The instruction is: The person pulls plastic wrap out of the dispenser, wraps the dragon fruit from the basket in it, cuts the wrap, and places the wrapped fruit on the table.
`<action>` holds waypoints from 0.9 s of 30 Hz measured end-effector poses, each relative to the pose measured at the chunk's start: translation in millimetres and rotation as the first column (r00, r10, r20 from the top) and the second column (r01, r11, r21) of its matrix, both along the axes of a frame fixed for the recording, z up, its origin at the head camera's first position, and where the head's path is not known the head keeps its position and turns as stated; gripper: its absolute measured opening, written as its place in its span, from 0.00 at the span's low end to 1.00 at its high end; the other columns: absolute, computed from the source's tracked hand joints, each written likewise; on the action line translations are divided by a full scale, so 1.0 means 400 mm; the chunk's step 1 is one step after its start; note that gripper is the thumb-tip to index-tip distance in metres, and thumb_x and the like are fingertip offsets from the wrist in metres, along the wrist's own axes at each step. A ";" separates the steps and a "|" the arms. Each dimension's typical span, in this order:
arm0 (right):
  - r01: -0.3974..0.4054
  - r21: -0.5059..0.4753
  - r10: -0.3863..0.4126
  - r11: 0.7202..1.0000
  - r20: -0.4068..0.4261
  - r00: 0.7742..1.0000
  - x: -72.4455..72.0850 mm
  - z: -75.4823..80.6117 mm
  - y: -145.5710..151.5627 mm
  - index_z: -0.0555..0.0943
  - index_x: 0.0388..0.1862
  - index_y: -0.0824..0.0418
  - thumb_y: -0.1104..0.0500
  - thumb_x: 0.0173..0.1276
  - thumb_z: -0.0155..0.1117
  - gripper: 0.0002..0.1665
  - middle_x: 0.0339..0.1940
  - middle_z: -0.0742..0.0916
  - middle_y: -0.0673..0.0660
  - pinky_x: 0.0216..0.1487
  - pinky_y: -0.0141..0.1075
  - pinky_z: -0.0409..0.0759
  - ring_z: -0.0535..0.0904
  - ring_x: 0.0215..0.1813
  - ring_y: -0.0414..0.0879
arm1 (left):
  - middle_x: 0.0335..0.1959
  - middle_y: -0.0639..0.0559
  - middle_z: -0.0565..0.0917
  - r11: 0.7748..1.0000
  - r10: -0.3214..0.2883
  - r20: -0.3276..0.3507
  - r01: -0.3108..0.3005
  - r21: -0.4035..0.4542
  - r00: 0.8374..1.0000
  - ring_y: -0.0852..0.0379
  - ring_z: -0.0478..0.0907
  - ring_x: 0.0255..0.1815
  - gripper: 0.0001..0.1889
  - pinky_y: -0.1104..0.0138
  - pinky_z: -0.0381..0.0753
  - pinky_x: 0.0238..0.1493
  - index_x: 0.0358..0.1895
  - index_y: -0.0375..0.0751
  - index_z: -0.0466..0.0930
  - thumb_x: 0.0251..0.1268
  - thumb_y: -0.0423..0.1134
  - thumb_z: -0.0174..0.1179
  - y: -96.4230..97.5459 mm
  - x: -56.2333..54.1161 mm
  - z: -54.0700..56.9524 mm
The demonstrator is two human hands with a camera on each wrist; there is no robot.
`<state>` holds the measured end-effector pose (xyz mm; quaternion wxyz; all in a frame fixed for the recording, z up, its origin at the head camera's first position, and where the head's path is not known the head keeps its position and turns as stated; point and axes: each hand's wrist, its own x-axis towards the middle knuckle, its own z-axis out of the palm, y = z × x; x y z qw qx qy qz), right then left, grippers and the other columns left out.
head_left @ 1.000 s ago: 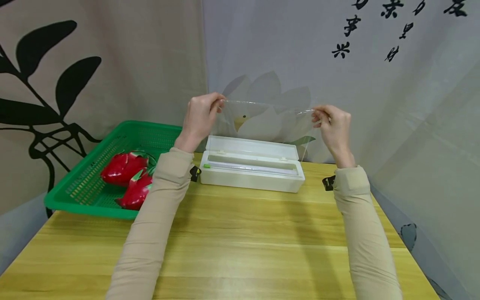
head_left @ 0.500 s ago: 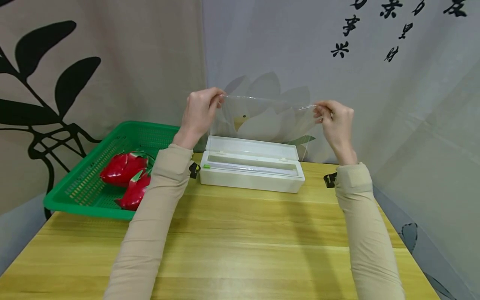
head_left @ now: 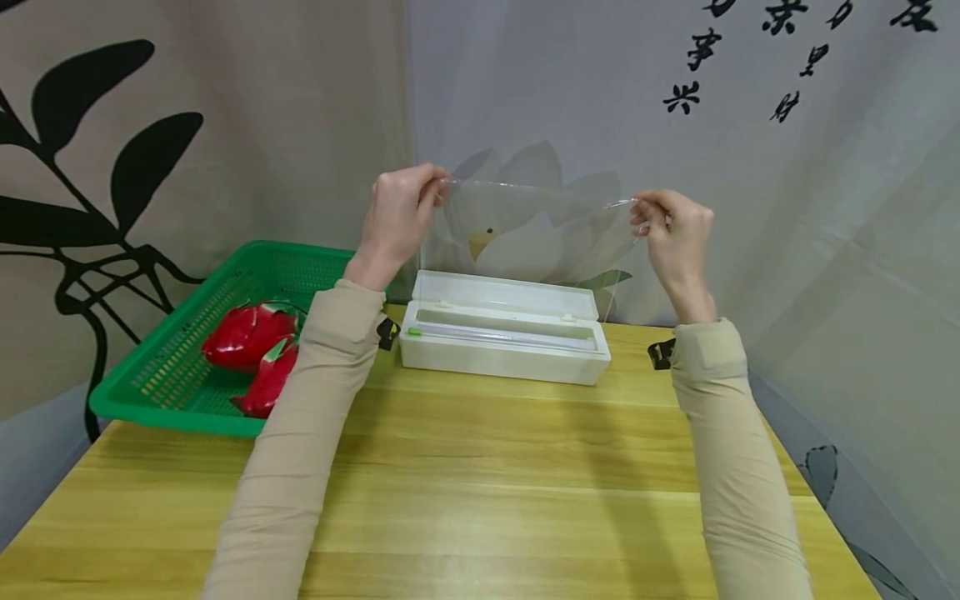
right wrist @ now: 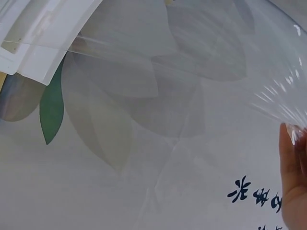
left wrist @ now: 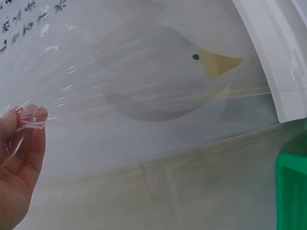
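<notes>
A sheet of clear plastic wrap (head_left: 540, 212) is stretched between my hands above a white dispenser box (head_left: 506, 367). My left hand (head_left: 399, 212) pinches its upper left corner between thumb and fingers; in the left wrist view creases fan out from that pinch. At the other top corner, my right hand (head_left: 678, 242) pinches the film, gathered into folds at the fingertips (right wrist: 287, 139). The wrap's lower end runs down to the box, whose lid (head_left: 502, 293) stands raised at the back. Along the box's top lies a pale strip with a green end (head_left: 415, 332).
Left of the box stands a green plastic basket (head_left: 180, 423) holding red dragon fruits (head_left: 247, 337), partly hidden by my left forearm. Both basket and box rest on a wooden table (head_left: 480, 483). A printed curtain (head_left: 525, 83) hangs close behind.
Both hands have risen and drawn slightly apart, the right one shifting a little rightward. More of the wrap now stretches up from the box. Basket and box have stayed in place.
</notes>
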<state>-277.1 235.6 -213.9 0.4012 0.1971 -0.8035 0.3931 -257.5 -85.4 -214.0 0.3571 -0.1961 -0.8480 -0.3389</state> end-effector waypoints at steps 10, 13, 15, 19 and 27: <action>0.000 -0.009 0.000 1.000 -0.015 1.000 0.012 0.017 -0.009 0.83 0.38 0.76 0.68 0.68 0.57 0.11 0.31 0.86 0.72 0.28 0.15 0.76 0.75 0.23 0.22 | 0.38 0.39 0.87 1.000 0.017 -0.021 -0.017 -0.015 1.000 0.49 0.85 0.34 0.12 0.63 0.85 0.39 0.44 0.32 0.83 0.71 0.34 0.50 -0.003 0.004 0.016; 0.014 -0.007 -0.014 1.000 -0.014 1.000 0.010 0.020 -0.012 0.83 0.38 0.76 0.68 0.68 0.56 0.11 0.31 0.86 0.71 0.29 0.15 0.77 0.75 0.23 0.22 | 0.38 0.39 0.87 1.000 0.013 -0.028 -0.014 -0.015 1.000 0.49 0.85 0.34 0.12 0.63 0.85 0.39 0.44 0.32 0.83 0.71 0.34 0.50 -0.008 -0.002 0.020; 0.031 -0.007 -0.031 0.999 -0.015 0.999 0.004 0.022 -0.019 0.83 0.38 0.76 0.68 0.68 0.56 0.11 0.32 0.87 0.71 0.29 0.16 0.77 0.75 0.24 0.22 | 0.38 0.39 0.87 1.000 0.000 -0.036 0.000 -0.013 0.999 0.49 0.85 0.34 0.12 0.63 0.85 0.39 0.43 0.32 0.83 0.71 0.34 0.50 -0.016 -0.019 0.022; 0.064 -0.014 -0.064 0.998 -0.010 0.998 -0.006 0.026 -0.035 0.83 0.38 0.76 0.68 0.68 0.57 0.11 0.32 0.87 0.70 0.30 0.16 0.78 0.76 0.23 0.23 | 0.37 0.39 0.87 1.000 -0.030 -0.050 0.029 -0.011 0.998 0.49 0.85 0.34 0.12 0.63 0.84 0.38 0.43 0.32 0.83 0.71 0.33 0.50 -0.032 -0.052 0.026; 0.114 -0.031 -0.115 0.993 -0.023 0.993 -0.026 0.035 -0.071 0.83 0.38 0.75 0.68 0.68 0.56 0.10 0.32 0.87 0.70 0.29 0.16 0.78 0.76 0.22 0.23 | 0.37 0.39 0.87 0.998 -0.068 -0.065 0.067 -0.021 0.996 0.49 0.85 0.35 0.12 0.64 0.85 0.40 0.43 0.31 0.83 0.71 0.34 0.50 -0.064 -0.113 0.034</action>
